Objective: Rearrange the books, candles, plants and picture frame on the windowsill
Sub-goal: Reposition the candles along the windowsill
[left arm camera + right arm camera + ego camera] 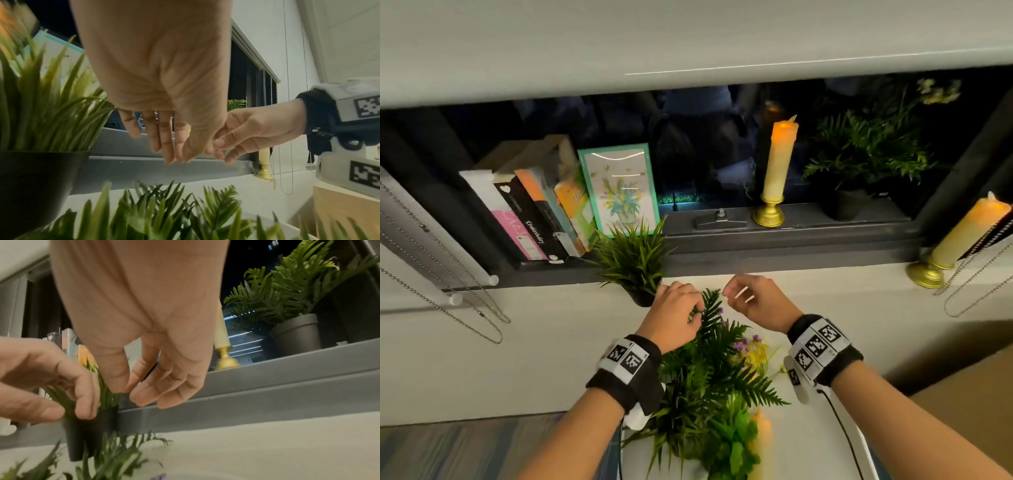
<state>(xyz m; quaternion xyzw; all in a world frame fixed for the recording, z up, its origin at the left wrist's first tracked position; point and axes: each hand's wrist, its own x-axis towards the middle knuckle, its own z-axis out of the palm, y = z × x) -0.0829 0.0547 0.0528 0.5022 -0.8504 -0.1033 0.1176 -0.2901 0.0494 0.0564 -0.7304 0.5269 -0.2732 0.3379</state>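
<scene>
The fingers [164, 142] of the left hand [676, 313] hang loosely curved and grasp nothing, their tips just over a frond of the fern plant [719, 373] that stands below the sill on a white surface; the right hand [756, 303] beside it is likewise released, fingers slack, holding nothing. Going left to right along the windowsill [791, 277]: the books [530, 212] lean upright in a row against the window frame at the far left, probably so the frame props them; the picture frame [619, 186] stands propped against the last book; the small grass plant [631, 260] sits in front on the sill's edge, its black pot [37, 186] just beside the left hand. Farther right a tall candle [777, 168] in a gold holder stands on the inner ledge, then a larger potted fern [866, 154] — and a second candle [962, 236] at the far right corner, tilted in this wide view. Both wrists are held level above the fern plant, palms down — a pose that suggests the hands are between grasps.
</scene>
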